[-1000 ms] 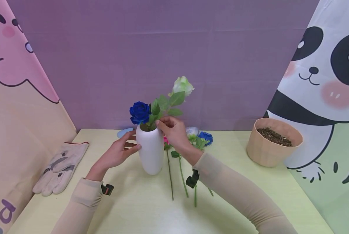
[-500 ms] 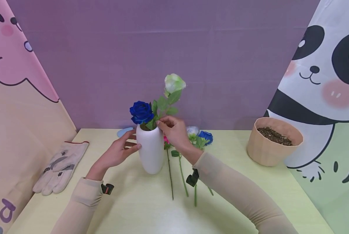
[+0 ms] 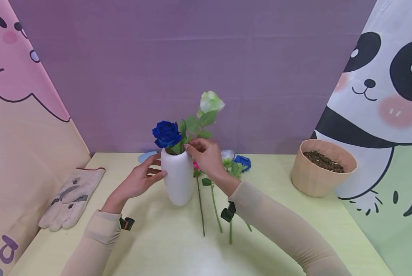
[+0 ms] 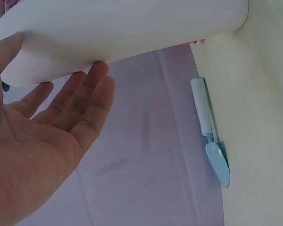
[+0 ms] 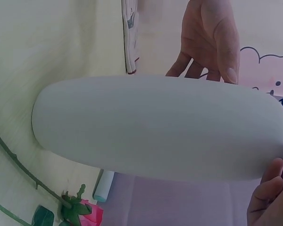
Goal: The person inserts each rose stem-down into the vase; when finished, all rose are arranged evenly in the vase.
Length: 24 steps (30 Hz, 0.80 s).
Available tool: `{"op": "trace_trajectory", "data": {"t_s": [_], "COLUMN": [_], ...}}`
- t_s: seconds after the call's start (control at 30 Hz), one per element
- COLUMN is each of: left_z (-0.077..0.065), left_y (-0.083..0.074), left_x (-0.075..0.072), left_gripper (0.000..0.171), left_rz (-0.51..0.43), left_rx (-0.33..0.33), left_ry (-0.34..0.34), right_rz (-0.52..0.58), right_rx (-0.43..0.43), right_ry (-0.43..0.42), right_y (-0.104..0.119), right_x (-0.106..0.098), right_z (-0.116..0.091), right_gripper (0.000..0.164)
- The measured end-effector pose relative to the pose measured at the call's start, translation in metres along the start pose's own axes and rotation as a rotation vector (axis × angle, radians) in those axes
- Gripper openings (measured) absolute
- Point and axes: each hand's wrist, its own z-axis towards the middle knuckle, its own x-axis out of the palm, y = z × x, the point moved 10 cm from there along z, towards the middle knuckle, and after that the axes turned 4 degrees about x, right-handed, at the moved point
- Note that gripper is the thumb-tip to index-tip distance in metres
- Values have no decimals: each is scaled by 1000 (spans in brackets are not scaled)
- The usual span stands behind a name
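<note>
A white vase (image 3: 177, 180) stands upright on the table, holding a blue rose (image 3: 166, 134) and a pale green-white rose (image 3: 210, 102) with green leaves. My left hand (image 3: 137, 182) touches the vase's left side with loosely extended fingers and thumb; in the left wrist view its fingertips (image 4: 100, 67) meet the white wall. At the right of the rim, my right hand (image 3: 206, 155) pinches the pale rose low on its stem, just above the mouth. In the right wrist view the right-hand fingers (image 5: 269, 188) lie beside the rim. The stems' lower ends are hidden inside.
Several flowers lie right of the vase, including a blue rose (image 3: 243, 163) and a pink one (image 5: 91, 214). A light-blue trowel (image 4: 218, 162) lies behind the vase. Gloves (image 3: 71, 199) lie at the left edge; a peach pot (image 3: 309, 178) with soil stands right.
The pale rose's head swings left and up, then back partway right and down. Both hands stay at the vase; it keeps its place.
</note>
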Motion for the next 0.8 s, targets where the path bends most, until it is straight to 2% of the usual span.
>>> {"op": "trace_trajectory", "data": {"t_s": [0.3, 0.8], "left_z": [-1, 0], "left_y": [-2, -3], "left_x": [0, -1], "left_gripper": [73, 71], "left_rz": [5, 2], "left_rx": [-3, 6], "left_ry": [5, -5], "right_rz": [81, 83], "right_rx": [2, 58], "right_ry": [55, 93], "right_y": [-1, -21], "right_x": [-2, -20], "right_z": [-6, -14], "right_gripper": [21, 24]}}
